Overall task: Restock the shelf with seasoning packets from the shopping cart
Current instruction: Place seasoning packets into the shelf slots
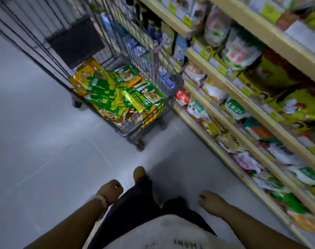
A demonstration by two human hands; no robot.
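Observation:
A grey wire shopping cart (pixel 178 81) stands ahead of me on the floor. Its basket holds a heap of green and yellow seasoning packets (pixel 117 90). To the right runs a cream shelf unit (pixel 230 97) with several tiers crowded with bagged goods. My left hand (pixel 109 192) hangs low beside my thigh, fingers loosely curled, holding nothing. My right hand (pixel 211 200) hangs on the other side, also loosely curled with nothing in it. Both hands are well short of the cart. The whole view is blurred.
Pale grey floor tiles (pixel 45 141) spread out to the left of the cart. A dark panel (pixel 74 44) sits at the cart's far end. My foot (pixel 139 173) steps forward between my hands.

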